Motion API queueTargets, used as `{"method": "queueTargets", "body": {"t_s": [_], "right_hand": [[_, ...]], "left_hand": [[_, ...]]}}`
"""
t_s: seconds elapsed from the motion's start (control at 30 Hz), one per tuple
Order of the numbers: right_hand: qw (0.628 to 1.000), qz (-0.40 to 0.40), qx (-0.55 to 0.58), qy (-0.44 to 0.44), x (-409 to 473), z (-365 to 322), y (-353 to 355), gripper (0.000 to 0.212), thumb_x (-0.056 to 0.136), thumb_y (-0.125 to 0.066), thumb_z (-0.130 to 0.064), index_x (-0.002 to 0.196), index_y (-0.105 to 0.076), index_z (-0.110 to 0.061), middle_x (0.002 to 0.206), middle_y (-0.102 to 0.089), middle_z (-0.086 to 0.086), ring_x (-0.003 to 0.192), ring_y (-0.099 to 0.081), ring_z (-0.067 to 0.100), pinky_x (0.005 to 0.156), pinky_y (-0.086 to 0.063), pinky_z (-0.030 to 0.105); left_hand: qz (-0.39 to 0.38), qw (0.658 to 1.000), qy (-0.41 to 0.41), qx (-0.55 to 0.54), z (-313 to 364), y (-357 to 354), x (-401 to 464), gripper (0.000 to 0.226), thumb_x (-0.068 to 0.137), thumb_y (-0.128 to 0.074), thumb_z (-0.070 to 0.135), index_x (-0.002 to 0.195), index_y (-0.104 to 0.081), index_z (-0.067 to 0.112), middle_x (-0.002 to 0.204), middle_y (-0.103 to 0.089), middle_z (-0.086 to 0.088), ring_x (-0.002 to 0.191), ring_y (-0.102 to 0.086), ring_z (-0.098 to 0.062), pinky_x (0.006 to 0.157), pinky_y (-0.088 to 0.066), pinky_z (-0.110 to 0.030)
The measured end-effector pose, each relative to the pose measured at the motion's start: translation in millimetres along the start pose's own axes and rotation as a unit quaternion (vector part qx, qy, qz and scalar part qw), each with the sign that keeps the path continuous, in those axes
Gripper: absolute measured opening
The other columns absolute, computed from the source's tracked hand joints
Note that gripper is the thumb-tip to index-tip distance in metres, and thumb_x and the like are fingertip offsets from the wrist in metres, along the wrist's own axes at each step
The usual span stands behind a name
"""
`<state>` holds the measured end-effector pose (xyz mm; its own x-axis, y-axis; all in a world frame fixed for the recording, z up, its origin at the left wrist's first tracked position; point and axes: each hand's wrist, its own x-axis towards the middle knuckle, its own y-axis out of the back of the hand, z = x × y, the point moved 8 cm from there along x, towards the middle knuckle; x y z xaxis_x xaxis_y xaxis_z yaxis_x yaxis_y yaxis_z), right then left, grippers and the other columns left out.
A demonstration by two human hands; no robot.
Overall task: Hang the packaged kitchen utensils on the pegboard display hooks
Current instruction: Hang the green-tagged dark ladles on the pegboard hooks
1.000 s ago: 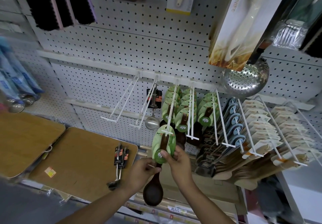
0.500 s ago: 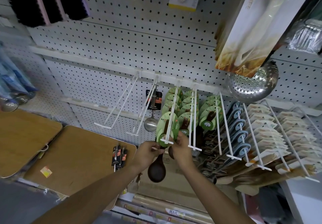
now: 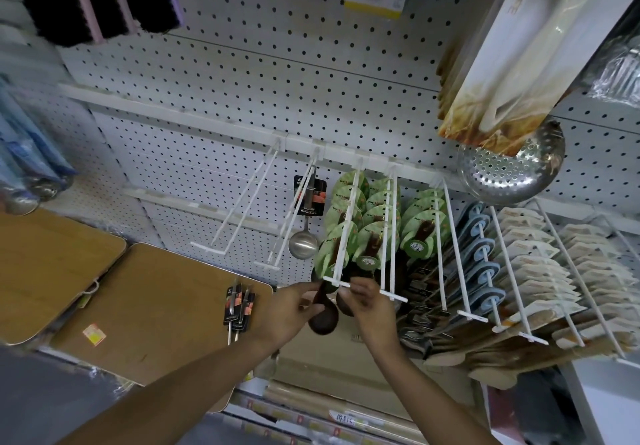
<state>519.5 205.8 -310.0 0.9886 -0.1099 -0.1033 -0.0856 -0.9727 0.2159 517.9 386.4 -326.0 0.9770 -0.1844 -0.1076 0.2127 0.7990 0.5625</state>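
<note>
While both hands reach up to the front end of a white hook (image 3: 341,236) on the pegboard (image 3: 311,73), a dark wooden spoon (image 3: 323,309) with a green card (image 3: 334,247) hangs on that hook, its card threaded near the tip and its bowl hanging low between the hands. The left hand (image 3: 294,309) curls its fingers round the spoon's dark handle just under the hook's end bar, and the right hand (image 3: 367,297) pinches at the hook tip beside a second dark spoon bowl; what exactly its fingertips grasp I cannot tell. More green-carded spoons (image 3: 375,222) fill the same hook and the two hooks to its right. One hook to the left carries a single steel ladle (image 3: 304,242) on a black card, and the hook further left is bare. To the right hang rows of blue-carded tools (image 3: 481,250) and pale wooden spatulas (image 3: 540,271). A perforated steel skimmer (image 3: 509,174) hangs above them, under a boxed knife (image 3: 533,46). Down on the left, a small bundle of black-carded utensils (image 3: 239,309) lies on a wooden cutting board (image 3: 156,306), with another board (image 3: 45,264) beside it.
</note>
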Motion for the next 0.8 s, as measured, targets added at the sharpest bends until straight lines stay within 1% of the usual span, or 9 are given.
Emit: {"method": "queueTargets", "body": {"t_s": [0.1, 0.13, 0.2, 0.3, 0.37, 0.43, 0.5, 0.63, 0.8], "right_hand": [[0.996, -0.020, -0.071, 0.043, -10.9, -8.6, 2.3, 0.022, 0.086, -0.074, -0.012, 0.091, -0.064, -0.031, 0.097, -0.069, -0.005, 0.085, -0.066, -0.005, 0.079, -0.054, 0.018], [0.991, -0.036, -0.110, 0.063, -14.5, -12.2, 1.7, 0.020, 0.087, -0.073, -0.018, 0.095, -0.064, -0.034, 0.098, -0.069, -0.010, 0.088, -0.066, -0.004, 0.081, -0.055, 0.022], [0.971, -0.073, -0.190, 0.123, -23.2, -25.2, -2.6, 0.024, 0.089, -0.070, -0.032, 0.112, -0.063, -0.031, 0.101, -0.067, -0.015, 0.093, -0.063, -0.005, 0.081, -0.054, 0.020], [0.919, -0.116, -0.286, 0.246, -36.4, -49.4, -15.1, 0.039, 0.094, -0.063, -0.042, 0.129, -0.058, -0.027, 0.124, -0.060, -0.012, 0.112, -0.056, -0.001, 0.093, -0.046, 0.020], [0.892, -0.126, -0.322, 0.291, -44.1, -64.8, -23.3, 0.043, 0.095, -0.058, -0.045, 0.134, -0.054, -0.027, 0.132, -0.056, -0.009, 0.121, -0.052, 0.008, 0.099, -0.045, 0.026], [0.873, -0.132, -0.347, 0.317, -50.1, -77.7, -31.8, 0.046, 0.096, -0.052, -0.049, 0.137, -0.050, -0.028, 0.134, -0.055, -0.008, 0.124, -0.050, 0.012, 0.099, -0.046, 0.030], [0.854, -0.142, -0.360, 0.347, -57.0, -88.2, -42.7, 0.046, 0.097, -0.050, -0.049, 0.138, -0.048, -0.027, 0.139, -0.052, -0.009, 0.125, -0.050, 0.011, 0.102, -0.046, 0.030], [0.835, -0.161, -0.367, 0.378, -68.9, -98.8, -69.3, 0.049, 0.098, -0.049, -0.049, 0.141, -0.048, -0.025, 0.147, -0.046, -0.009, 0.134, -0.044, 0.010, 0.109, -0.038, 0.026], [0.821, -0.188, -0.375, 0.388, -81.3, -96.4, -113.7, 0.047, 0.097, -0.053, -0.047, 0.138, -0.052, -0.023, 0.144, -0.049, -0.006, 0.131, -0.046, 0.012, 0.107, -0.039, 0.026]], "left_hand": [[0.021, 1.000, -0.011, 0.016, -2.1, 13.7, -10.5, 0.035, 0.091, -0.069, 0.033, 0.126, -0.063, 0.033, 0.119, -0.066, 0.019, 0.104, -0.064, 0.002, 0.092, -0.056, -0.026], [0.030, 0.999, -0.026, 0.024, -1.0, 19.5, -14.3, 0.034, 0.092, -0.068, 0.034, 0.126, -0.063, 0.034, 0.121, -0.066, 0.019, 0.105, -0.063, 0.004, 0.091, -0.056, -0.027], [0.046, 0.995, -0.069, 0.047, 7.9, 32.6, -24.5, 0.035, 0.093, -0.067, 0.033, 0.127, -0.062, 0.035, 0.124, -0.064, 0.020, 0.106, -0.062, 0.006, 0.091, -0.054, -0.021], [0.058, 0.986, -0.125, 0.089, 23.1, 55.5, -41.0, 0.041, 0.095, -0.065, 0.033, 0.134, -0.057, 0.033, 0.133, -0.056, 0.021, 0.117, -0.055, 0.005, 0.096, -0.042, -0.006], [0.074, 0.972, -0.168, 0.145, 32.6, 71.5, -52.7, 0.044, 0.095, -0.064, 0.038, 0.138, -0.054, 0.035, 0.138, -0.052, 0.021, 0.126, -0.048, 0.005, 0.101, -0.041, -0.012], [0.093, 0.955, -0.205, 0.192, 39.4, 86.0, -64.0, 0.046, 0.095, -0.061, 0.043, 0.139, -0.052, 0.037, 0.140, -0.051, 0.020, 0.130, -0.045, 0.002, 0.101, -0.048, -0.022], [0.111, 0.938, -0.240, 0.223, 44.7, 98.1, -75.5, 0.045, 0.095, -0.058, 0.047, 0.138, -0.053, 0.034, 0.140, -0.052, 0.017, 0.130, -0.048, -0.003, 0.098, -0.051, -0.027], [0.136, 0.918, -0.261, 0.265, 36.8, 116.1, -96.2, 0.045, 0.095, -0.060, 0.047, 0.137, -0.055, 0.032, 0.141, -0.053, 0.015, 0.132, -0.048, -0.007, 0.101, -0.048, -0.029], [0.147, 0.922, -0.232, 0.272, -2.3, 137.3, -117.3, 0.041, 0.097, -0.055, 0.050, 0.134, -0.057, 0.032, 0.141, -0.053, 0.015, 0.134, -0.046, -0.007, 0.104, -0.039, -0.022]]}}
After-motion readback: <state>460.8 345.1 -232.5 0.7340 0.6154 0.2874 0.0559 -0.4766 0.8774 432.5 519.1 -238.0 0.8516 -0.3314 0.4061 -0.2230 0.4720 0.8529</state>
